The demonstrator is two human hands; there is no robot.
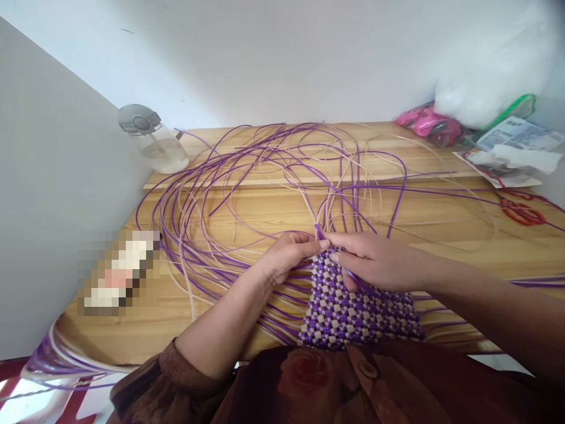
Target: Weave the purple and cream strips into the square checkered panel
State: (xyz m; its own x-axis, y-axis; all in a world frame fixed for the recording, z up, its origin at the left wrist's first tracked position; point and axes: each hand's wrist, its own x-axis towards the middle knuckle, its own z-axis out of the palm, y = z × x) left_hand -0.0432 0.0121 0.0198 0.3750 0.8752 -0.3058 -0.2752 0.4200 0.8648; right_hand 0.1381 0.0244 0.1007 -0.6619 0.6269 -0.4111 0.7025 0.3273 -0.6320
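A woven panel (353, 315) of purple and beige plastic strands lies at the table's front edge, close to my body. At its upper left corner my left hand (291, 256) is closed, with the thumb and fingers pinching the edge of the weave. My right hand (371, 256) comes in from the right and is closed at the same top edge, its fingertips meeting my left thumb. A short purple strand end (318, 231) sticks up between the two hands. What lies inside the right fingers is partly hidden. Loose strands (180, 229) fan out from the panel's sides and top.
A clear bottle (163, 147) with a grey lid stands at the back left. A blurred-out object (121, 271) lies on the left. Orange-handled scissors (523, 212), papers (512, 132) and a pink item (428, 123) are at the right. Strands hang past the left table edge.
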